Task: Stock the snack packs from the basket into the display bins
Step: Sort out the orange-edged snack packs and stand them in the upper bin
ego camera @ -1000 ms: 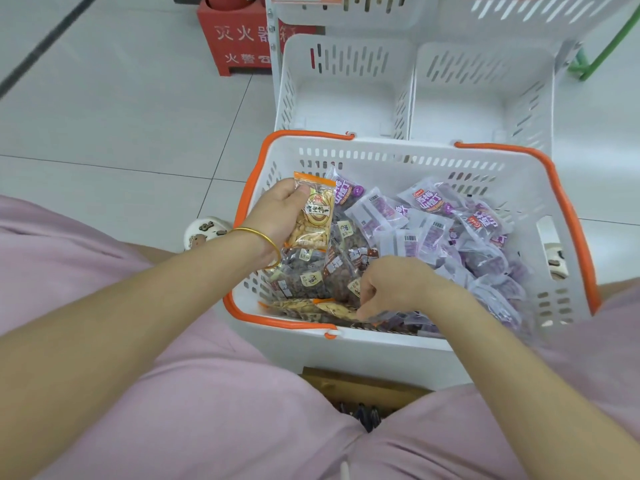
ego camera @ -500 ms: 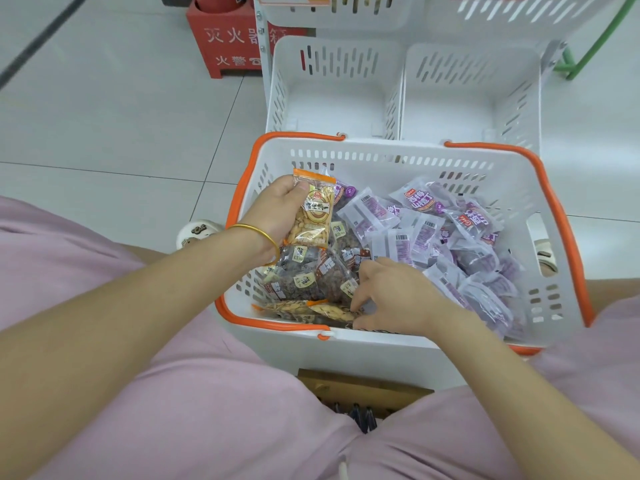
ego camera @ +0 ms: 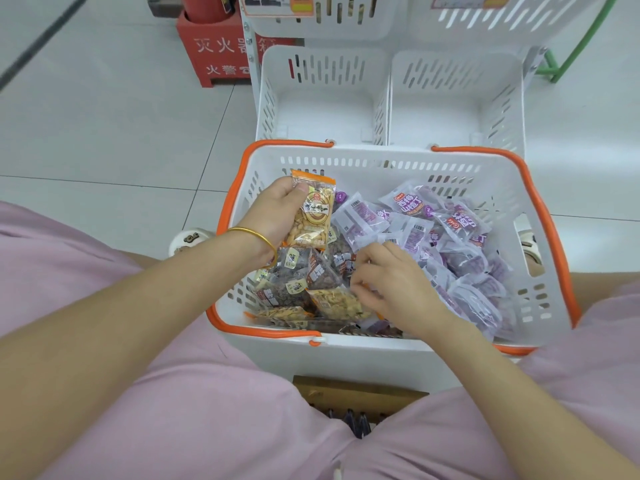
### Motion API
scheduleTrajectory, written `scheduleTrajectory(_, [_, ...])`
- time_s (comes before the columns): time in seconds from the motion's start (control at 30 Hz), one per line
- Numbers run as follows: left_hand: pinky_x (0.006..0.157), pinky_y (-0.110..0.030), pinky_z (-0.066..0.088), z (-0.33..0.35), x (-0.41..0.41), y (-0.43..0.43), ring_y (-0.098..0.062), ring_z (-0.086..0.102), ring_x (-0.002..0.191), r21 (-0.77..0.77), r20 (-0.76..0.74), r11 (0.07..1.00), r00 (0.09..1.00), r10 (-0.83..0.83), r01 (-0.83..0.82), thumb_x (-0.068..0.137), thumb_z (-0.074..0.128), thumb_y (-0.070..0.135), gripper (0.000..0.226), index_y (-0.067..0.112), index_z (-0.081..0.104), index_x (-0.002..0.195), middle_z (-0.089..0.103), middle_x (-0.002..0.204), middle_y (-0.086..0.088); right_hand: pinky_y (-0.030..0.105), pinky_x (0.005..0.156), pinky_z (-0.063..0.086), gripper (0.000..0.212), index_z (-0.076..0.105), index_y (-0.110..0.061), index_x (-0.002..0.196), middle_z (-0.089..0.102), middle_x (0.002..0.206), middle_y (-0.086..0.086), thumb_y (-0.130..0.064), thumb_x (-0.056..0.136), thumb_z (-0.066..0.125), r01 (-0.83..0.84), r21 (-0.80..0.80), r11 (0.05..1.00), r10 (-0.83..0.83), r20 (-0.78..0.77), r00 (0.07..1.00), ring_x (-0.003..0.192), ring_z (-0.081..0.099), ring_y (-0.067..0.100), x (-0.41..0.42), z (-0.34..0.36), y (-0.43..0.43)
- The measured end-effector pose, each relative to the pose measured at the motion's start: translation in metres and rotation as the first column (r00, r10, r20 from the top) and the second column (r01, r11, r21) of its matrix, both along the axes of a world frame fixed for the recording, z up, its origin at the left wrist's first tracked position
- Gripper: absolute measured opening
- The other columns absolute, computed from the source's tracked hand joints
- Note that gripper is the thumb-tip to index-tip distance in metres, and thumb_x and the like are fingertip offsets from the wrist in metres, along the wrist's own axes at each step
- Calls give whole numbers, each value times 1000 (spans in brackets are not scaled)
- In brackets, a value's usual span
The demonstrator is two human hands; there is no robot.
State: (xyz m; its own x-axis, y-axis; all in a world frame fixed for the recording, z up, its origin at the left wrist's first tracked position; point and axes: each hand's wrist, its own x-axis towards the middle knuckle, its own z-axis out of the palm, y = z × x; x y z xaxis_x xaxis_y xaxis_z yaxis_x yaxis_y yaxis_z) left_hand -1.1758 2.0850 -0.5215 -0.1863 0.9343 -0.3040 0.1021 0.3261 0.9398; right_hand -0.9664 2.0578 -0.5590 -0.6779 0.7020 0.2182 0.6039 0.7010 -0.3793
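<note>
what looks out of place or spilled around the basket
Nothing stands out. All the snack packs lie loosely heaped inside the basket, none on the floor. The left hand holds one orange pack; the right hand reaches among the rest. The two lower display bins hold nothing yet.

floor (ego camera: 104,133): white glossy tiles, grey grout | beyond, left of the left grip (ego camera: 277,216): red extinguisher box (ego camera: 214,53) | farther left: dark floor stripe (ego camera: 41,39) | far right: green pole (ego camera: 585,39)
</note>
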Motion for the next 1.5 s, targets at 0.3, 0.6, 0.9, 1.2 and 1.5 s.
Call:
scheduleTrajectory(0.3, [55,-34,25,6,4,-1,-25,33,69,92,-16,992,996,-88,89,89,47,46,45,6,52,109,47,87,-8,23,51,38,16,59,-20,82,53,54,8,-11,94,54,143,-697,702,-530,-378,759,51,44,13,-8,47,22])
scheduleTrajectory(0.6, [71,-47,36,11,9,3,-26,43,85,83,96,992,990,-107,99,74,57,59,64,3,48,103,48,93,-5,27,63,59,14,63,2,90,72,79,19,10,85,52,-358,-873,332,-784,-467,410,68,71,23,-14,64,42])
scheduleTrajectory(0.9, [82,-67,40,14,16,-2,-27,46,90,-4,119,988,981,-154,155,73,56,62,59,11,54,103,50,100,-8,17,45,34,15,63,-14,69,52,48,-11,-8,81,70,22,-836,548,-772,-495,399,44,40,5,-11,60,53])
scheduleTrajectory(1.2, [89,-33,53,26,31,-5,-5,61,99,-5,100,948,944,-315,318,77,70,40,44,22,50,112,64,107,-1,23,44,42,14,62,-13,72,53,47,-2,-8,82,69,31,-813,581,-758,-527,385,42,45,11,-9,59,54])
scheduleTrajectory(1.5, [96,-40,49,48,28,17,-20,57,117,11,-39,900,900,-434,435,68,83,24,100,29,20,146,50,136,-8,25,58,50,23,62,-24,98,65,92,-4,-15,80,72,75,-724,686,-602,-507,617,68,63,7,0,93,80])
